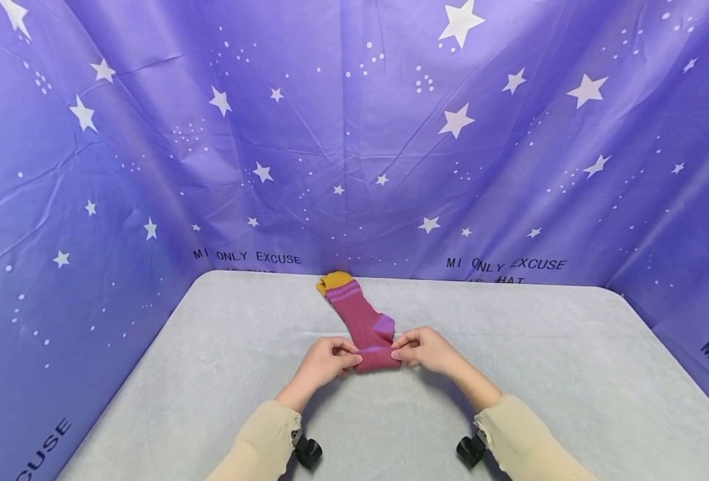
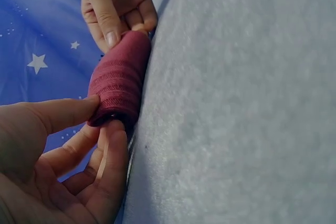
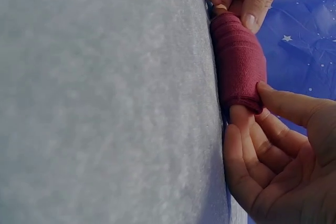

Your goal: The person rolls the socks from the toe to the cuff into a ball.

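Note:
A maroon sock with a purple heel, purple stripes and a mustard end lies on the table, its near end rolled into a thick bundle. My left hand pinches the left end of the roll between thumb and fingers. At the right end, my right hand pinches it the same way. Up close in the left wrist view, the rolled sock shows ribbed bands, with a hand at each end. The right wrist view has the roll resting at table level, a thumb on top and fingers underneath.
The pale grey table has rounded far corners. A purple curtain with white stars and printed words hangs behind it and along both sides. Dark wrist cameras sit under both cream sleeves.

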Demonstrator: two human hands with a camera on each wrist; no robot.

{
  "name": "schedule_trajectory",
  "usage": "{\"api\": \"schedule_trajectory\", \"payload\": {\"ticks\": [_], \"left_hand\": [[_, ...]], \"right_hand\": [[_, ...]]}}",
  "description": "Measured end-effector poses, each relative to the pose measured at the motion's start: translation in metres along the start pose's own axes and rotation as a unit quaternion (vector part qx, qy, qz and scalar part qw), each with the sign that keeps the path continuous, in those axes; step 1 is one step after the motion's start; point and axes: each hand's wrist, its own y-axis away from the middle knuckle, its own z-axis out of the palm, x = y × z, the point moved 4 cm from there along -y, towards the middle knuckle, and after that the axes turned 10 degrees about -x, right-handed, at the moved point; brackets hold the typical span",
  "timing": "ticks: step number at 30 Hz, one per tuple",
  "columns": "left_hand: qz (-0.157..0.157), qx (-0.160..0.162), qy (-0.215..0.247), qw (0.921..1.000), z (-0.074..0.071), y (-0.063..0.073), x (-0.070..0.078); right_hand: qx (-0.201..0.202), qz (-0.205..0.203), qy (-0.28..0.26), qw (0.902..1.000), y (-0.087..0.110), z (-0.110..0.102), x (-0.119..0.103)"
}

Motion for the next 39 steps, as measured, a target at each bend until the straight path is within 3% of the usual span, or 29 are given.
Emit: {"api": "schedule_trajectory", "payload": {"ticks": [5, 10, 15, 20, 25, 29, 32, 33, 35, 39], "left_hand": [[-0.003, 0.009, -0.034, 0.9994, -0.001, -0.002, 0.000], [0.038, 0.041, -0.116, 0.9917, 0.000, -0.002, 0.008], [0.094, 0.052, -0.233, 0.9666, 0.005, -0.001, 0.018], [0.098, 0.039, -0.300, 0.9480, 0.005, 0.003, 0.022], [0.112, 0.024, -0.395, 0.9117, 0.009, 0.006, 0.027], [0.111, 0.025, -0.464, 0.8786, 0.014, 0.005, 0.032], [0.109, 0.037, -0.489, 0.8647, 0.015, 0.003, 0.035], [0.108, 0.042, -0.488, 0.8650, 0.015, 0.003, 0.036], [0.103, 0.047, -0.466, 0.8777, 0.012, 0.002, 0.035], [0.092, 0.037, -0.370, 0.9237, 0.004, 0.000, 0.027]], "right_hand": [[0.008, 0.020, 0.016, 0.9996, -0.005, 0.000, 0.001], [0.036, 0.009, 0.047, 0.9982, -0.005, -0.001, -0.002], [0.041, -0.047, 0.118, 0.9911, -0.005, 0.002, -0.009], [0.040, -0.071, 0.176, 0.9809, -0.004, 0.003, -0.013], [0.033, -0.071, 0.223, 0.9717, -0.003, 0.006, -0.017], [0.044, -0.066, 0.296, 0.9519, -0.006, 0.011, -0.021], [0.065, -0.065, 0.325, 0.9413, -0.008, 0.013, -0.025], [0.071, -0.065, 0.328, 0.9398, -0.008, 0.013, -0.026], [0.082, -0.070, 0.324, 0.9397, -0.008, 0.013, -0.027], [0.099, -0.092, 0.307, 0.9422, -0.005, 0.011, -0.027]]}}
